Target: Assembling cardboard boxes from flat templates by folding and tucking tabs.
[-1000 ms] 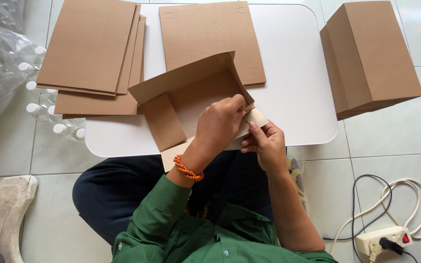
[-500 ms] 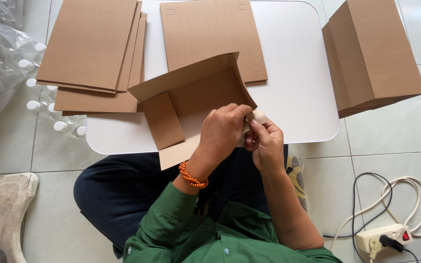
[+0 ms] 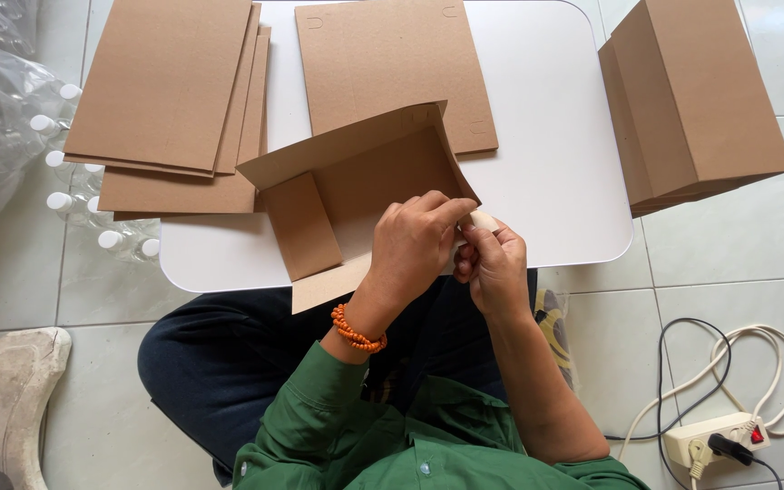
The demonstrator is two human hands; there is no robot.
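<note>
Cardboard box: a half-folded brown cardboard box [image 3: 356, 195] lies at the near edge of the white table [image 3: 555, 181], its back wall standing up and one side flap folded inward; the near flap hangs over the table edge toward the person's lap.
Left hand: the left hand [image 3: 415, 249] is curled over the box's right near corner, fingers bent and pressed onto the cardboard, clamped on it together with the other hand. An orange bead bracelet [image 3: 357, 328] sits on its wrist.
Right hand: the right hand [image 3: 492, 263] is just beside the left, touching it, fingertips pinching a small pale flap end [image 3: 485, 220] of the box at the same corner.
Flat sheets, left: a stack of flat cardboard blanks [image 3: 170, 100] lies on the far left of the table, overhanging its edge.
Flat sheet, middle: a single flat blank [image 3: 383, 63] lies behind the box, partly covered by its raised wall.
Right side: a bundle of folded flat boxes [image 3: 696, 100] stands tilted on the floor beside the table's right edge.
Floor, left: clear plastic bottles with white caps [image 3: 65, 181], wrapped in film.
Floor, right: a white power strip [image 3: 714, 440] with looped cable.
Person: seated, green shirt sleeves, dark trousers.
</note>
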